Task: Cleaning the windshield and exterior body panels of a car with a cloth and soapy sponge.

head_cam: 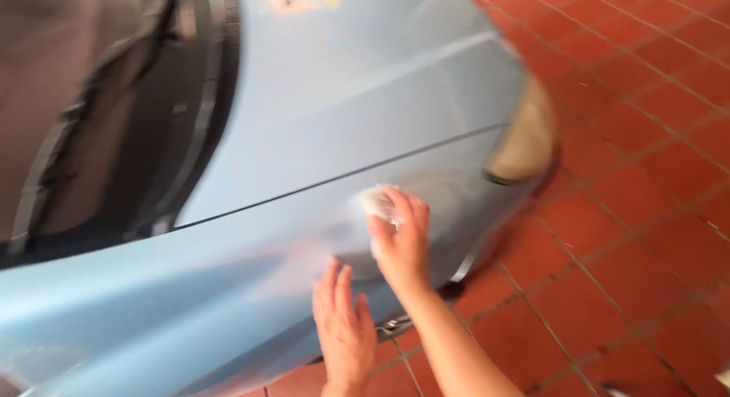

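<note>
A light blue car (342, 100) fills the left and middle of the head view, seen from above its front fender. My right hand (401, 241) presses a small white cloth (377, 202) against the fender panel, just below the seam of the bonnet. My left hand (344, 328) lies flat on the panel lower down, fingers together and pointing up, holding nothing. The picture is blurred by motion.
The windscreen (114, 123) with its black wiper area is at the upper left. The headlight (526, 134) sits at the car's front corner on the right. Red floor tiles (639, 214) with dark joints spread right and below.
</note>
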